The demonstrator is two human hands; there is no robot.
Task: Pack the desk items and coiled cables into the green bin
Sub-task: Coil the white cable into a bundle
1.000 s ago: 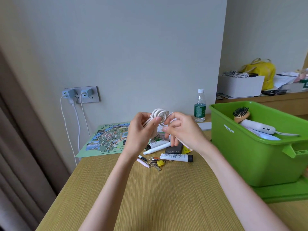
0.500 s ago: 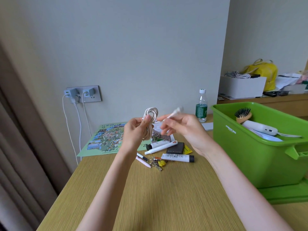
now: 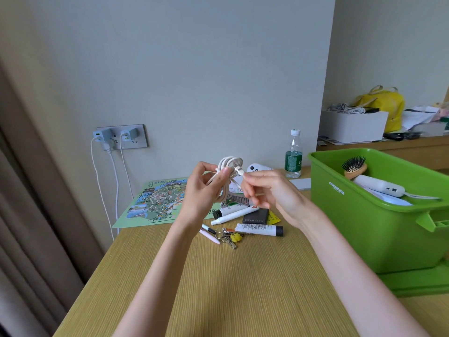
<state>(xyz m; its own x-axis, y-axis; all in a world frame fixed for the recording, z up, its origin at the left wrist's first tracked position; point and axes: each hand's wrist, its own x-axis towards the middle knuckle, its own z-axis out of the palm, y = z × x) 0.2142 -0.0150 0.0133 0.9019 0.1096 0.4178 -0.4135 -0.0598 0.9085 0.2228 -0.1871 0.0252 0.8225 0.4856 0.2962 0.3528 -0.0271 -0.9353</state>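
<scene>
My left hand [image 3: 204,190] grips a coiled white cable [image 3: 230,164] above the desk, thumb pressed across the loops. My right hand [image 3: 269,190] pinches the cable's plug end just right of the coil. Below the hands lie loose items: two white tubes [image 3: 257,230], a black card case [image 3: 255,216], keys with a yellow charm [image 3: 230,237] and a pink pen [image 3: 209,235]. The green bin [image 3: 364,229] stands at the right of the desk, holding a hairbrush [image 3: 354,166] and a white device [image 3: 379,188].
A map sheet [image 3: 158,203] lies at the back of the desk below a wall socket [image 3: 121,139] with two chargers and hanging cables. A water bottle [image 3: 293,154] stands by the wall. A curtain hangs at left. The bin's green lid [image 3: 418,280] lies under it.
The hands have parted slightly and lowered; my right hand swung the plug end out, then brought it back against the coil. The coil stays in my left hand.
</scene>
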